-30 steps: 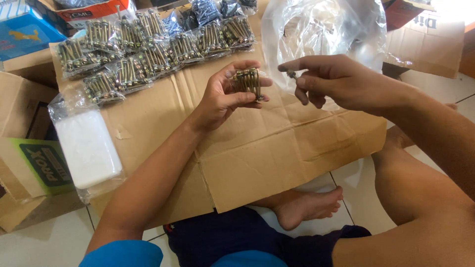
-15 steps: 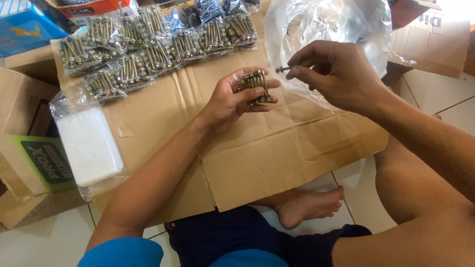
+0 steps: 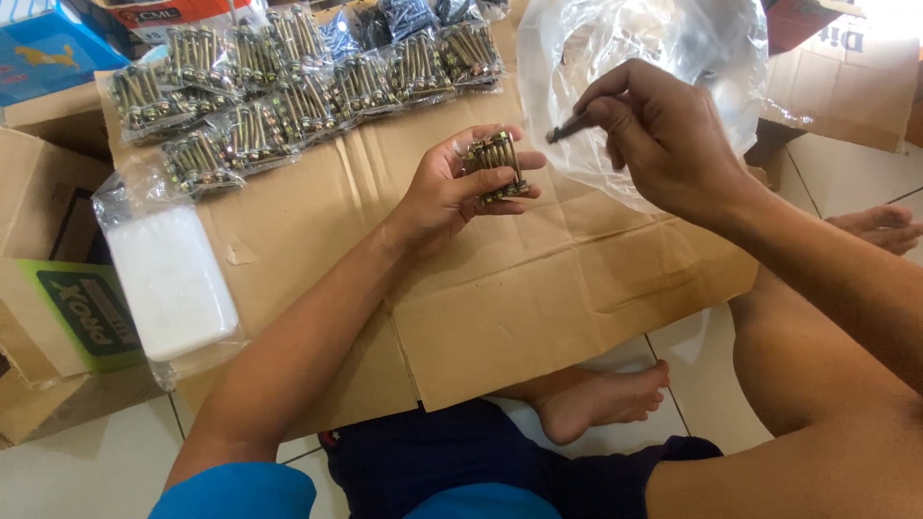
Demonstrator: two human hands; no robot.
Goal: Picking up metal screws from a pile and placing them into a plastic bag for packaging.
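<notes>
My left hand (image 3: 452,187) grips a small bundle of brass-coloured bolts (image 3: 495,163), held side by side above a flattened brown cardboard sheet (image 3: 538,298). My right hand (image 3: 663,139) pinches a single bolt (image 3: 569,127) between thumb and fingers, a little to the right of the bundle and apart from it. Just behind the right hand lies a large clear plastic bag (image 3: 644,58), crumpled and open.
Several small clear bags of bolts (image 3: 298,86) lie in rows at the cardboard's far left. A clear bag with a white stack (image 3: 168,279) sits at the left edge. Cardboard boxes (image 3: 58,317) stand left and far right (image 3: 846,77). My bare foot (image 3: 601,404) rests on white tiles.
My right hand has risen and moved right, away from the bundle, carrying the single bolt. The left hand has stayed in place with the bundle.
</notes>
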